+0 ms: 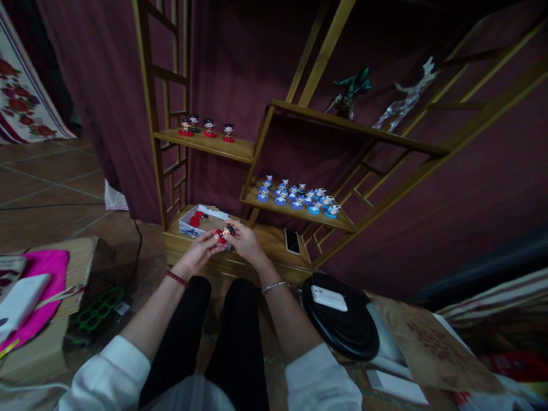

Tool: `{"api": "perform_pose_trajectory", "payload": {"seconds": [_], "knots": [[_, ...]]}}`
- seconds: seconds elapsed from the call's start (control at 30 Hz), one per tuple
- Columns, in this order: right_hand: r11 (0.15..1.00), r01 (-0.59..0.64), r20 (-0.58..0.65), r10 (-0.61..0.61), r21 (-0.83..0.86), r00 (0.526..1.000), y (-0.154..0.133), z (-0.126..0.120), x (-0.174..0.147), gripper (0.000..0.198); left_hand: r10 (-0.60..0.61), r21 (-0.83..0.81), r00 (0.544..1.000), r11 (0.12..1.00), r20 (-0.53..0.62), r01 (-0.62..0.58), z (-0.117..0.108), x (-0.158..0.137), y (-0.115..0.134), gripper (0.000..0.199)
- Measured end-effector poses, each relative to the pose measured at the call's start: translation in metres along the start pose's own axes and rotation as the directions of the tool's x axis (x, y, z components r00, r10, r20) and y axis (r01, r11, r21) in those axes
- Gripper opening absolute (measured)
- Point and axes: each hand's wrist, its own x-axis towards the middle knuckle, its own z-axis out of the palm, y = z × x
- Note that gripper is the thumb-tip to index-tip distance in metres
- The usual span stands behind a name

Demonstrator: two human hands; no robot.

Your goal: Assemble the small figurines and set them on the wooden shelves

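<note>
A small figurine (228, 230) with dark hair and a red base is held between my two hands, in front of a wooden shelf unit. My left hand (201, 251) pinches its red base from the left. On the other side, the fingers of my right hand (245, 242) close round the figurine's head and body. Just behind my hands stands an open box (188, 222) with red pieces inside. Several similar figurines (209, 127) with red bases stand on the upper left shelf (214, 146).
Several blue and purple figurines (281, 197) fill the middle shelf (299, 214). A phone (293, 241) lies on the lowest board. Higher up are a green statue (353, 88) and a clear deer statue (405, 100). A round black object (342, 325) sits at my right.
</note>
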Motion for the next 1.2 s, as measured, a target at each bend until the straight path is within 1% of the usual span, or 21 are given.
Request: {"api": "perform_pose_trajectory", "payload": {"seconds": [0.2,0.37,0.47,0.6,0.77,0.87,0.97,1.1,1.2], "knots": [[0.999,-0.042,-0.032,0.041,-0.025,0.999,0.002,0.005,0.000,0.033,0.022,0.011,1.000,1.000,0.017,-0.023,0.000,0.000,0.000,0.025],[0.998,-0.013,-0.030,0.011,-0.058,1.000,0.002,0.005,0.000,0.033,0.033,-0.006,0.999,0.999,0.027,-0.033,0.002,-0.003,0.004,0.025],[0.999,0.009,-0.017,-0.010,-0.044,1.000,-0.004,0.002,0.003,0.038,0.043,-0.031,0.999,0.999,0.004,-0.043,0.006,-0.002,0.011,0.024],[0.999,0.045,-0.009,-0.044,0.014,0.999,-0.017,-0.004,0.009,0.045,0.067,-0.051,0.998,0.996,-0.005,-0.067,0.012,0.000,0.024,0.029],[0.997,0.045,0.020,-0.046,0.066,0.999,-0.030,-0.010,0.015,0.045,0.071,-0.065,0.997,0.995,-0.007,-0.071,0.013,0.002,0.034,0.031],[0.997,0.029,0.011,-0.029,0.070,1.000,-0.036,-0.012,0.017,0.043,0.090,-0.065,0.996,0.994,0.006,-0.090,0.013,0.005,0.035,0.033],[0.999,0.022,-0.002,-0.022,0.038,1.000,-0.040,-0.013,0.019,0.040,0.101,-0.068,0.995,0.993,0.017,-0.100,0.014,0.006,0.036,0.033],[0.996,0.066,-0.035,-0.068,-0.051,0.997,-0.039,-0.013,0.021,0.033,0.099,-0.069,0.995,0.993,0.018,-0.097,0.016,0.008,0.038,0.032],[0.994,0.093,-0.048,-0.096,-0.065,0.994,-0.034,-0.013,0.023,0.032,0.100,-0.063,0.995,0.993,0.031,-0.098,0.017,0.010,0.037,0.032]]}}
